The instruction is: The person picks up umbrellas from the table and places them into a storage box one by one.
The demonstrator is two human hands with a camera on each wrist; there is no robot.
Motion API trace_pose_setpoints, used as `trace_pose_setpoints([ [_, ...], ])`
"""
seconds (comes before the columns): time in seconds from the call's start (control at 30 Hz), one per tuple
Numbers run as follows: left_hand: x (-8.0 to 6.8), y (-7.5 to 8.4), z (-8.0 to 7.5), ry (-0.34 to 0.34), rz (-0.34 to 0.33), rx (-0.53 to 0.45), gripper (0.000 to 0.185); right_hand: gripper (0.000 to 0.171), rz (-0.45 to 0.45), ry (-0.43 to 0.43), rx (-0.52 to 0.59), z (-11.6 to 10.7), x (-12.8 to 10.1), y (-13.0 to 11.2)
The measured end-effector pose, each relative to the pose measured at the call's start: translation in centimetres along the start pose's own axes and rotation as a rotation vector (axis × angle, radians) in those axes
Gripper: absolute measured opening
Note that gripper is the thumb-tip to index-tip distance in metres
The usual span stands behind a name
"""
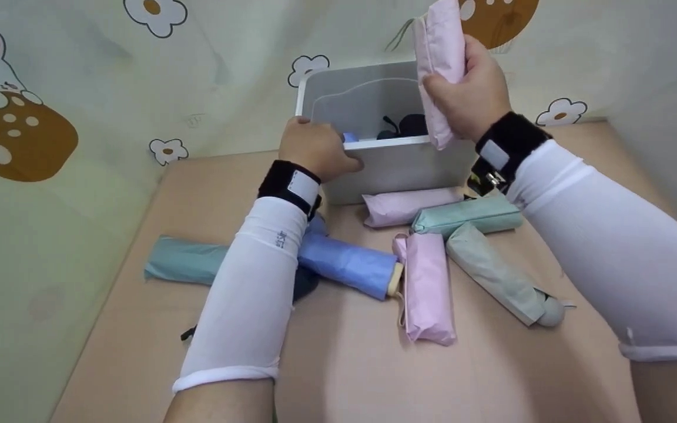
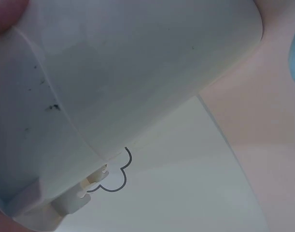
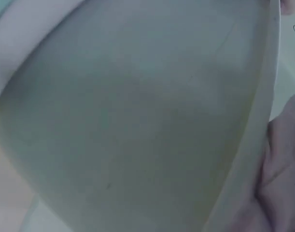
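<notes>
A light-grey plastic bin (image 1: 397, 170) stands against the back wall, its open top facing up. My left hand (image 1: 315, 150) grips the bin's rim at the front left corner. Above the rim's right part, my right hand (image 1: 476, 97) holds a folded pink umbrella (image 1: 441, 50) roughly upright, its lower end in front of the rim. Inside the bin lie a dark thing (image 1: 412, 126) and a bit of blue, mostly hidden by the front wall. The left wrist view shows the bin's outer wall (image 2: 137, 82) close up; in the right wrist view, pink fabric (image 3: 285, 164) shows beside the rim.
On the tan tabletop (image 1: 374, 364) lie several folded umbrellas: pink (image 1: 429, 288), another pink (image 1: 409, 205), green (image 1: 473, 214), grey-green (image 1: 491, 273), blue (image 1: 347, 264) and teal (image 1: 183, 260). My left forearm partly hides the teal, blue and a dark item.
</notes>
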State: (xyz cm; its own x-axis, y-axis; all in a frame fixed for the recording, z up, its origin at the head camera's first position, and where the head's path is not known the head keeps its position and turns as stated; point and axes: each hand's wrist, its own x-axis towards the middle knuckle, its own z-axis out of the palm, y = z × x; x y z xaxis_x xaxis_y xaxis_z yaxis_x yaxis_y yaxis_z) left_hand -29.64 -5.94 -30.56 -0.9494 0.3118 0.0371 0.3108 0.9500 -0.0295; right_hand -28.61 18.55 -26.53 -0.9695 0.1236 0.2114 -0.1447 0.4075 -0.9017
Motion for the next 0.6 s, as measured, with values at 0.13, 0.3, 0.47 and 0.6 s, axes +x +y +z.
trace_pose_setpoints([
  [0.13, -0.1, 0.2, 0.1, -0.001, 0.003, 0.012, 0.043, 0.063, 0.029, 0.010, 0.007, 1.1, 1.0, 0.4],
  [0.3, -0.2, 0.4, 0.0, -0.008, 0.010, 0.008, 0.045, 0.065, 0.087, -0.034, -0.091, 1.9, 1.8, 1.0],
  [0.47, -0.1, 0.4, -0.1, -0.007, 0.007, -0.003, 0.046, 0.087, 0.157, -0.070, -0.173, 1.6, 2.4, 1.1],
  [0.6, 0.0, 0.3, -0.1, -0.014, 0.005, -0.007, 0.046, 0.103, 0.211, -0.121, -0.214, 1.3, 2.8, 1.1],
])
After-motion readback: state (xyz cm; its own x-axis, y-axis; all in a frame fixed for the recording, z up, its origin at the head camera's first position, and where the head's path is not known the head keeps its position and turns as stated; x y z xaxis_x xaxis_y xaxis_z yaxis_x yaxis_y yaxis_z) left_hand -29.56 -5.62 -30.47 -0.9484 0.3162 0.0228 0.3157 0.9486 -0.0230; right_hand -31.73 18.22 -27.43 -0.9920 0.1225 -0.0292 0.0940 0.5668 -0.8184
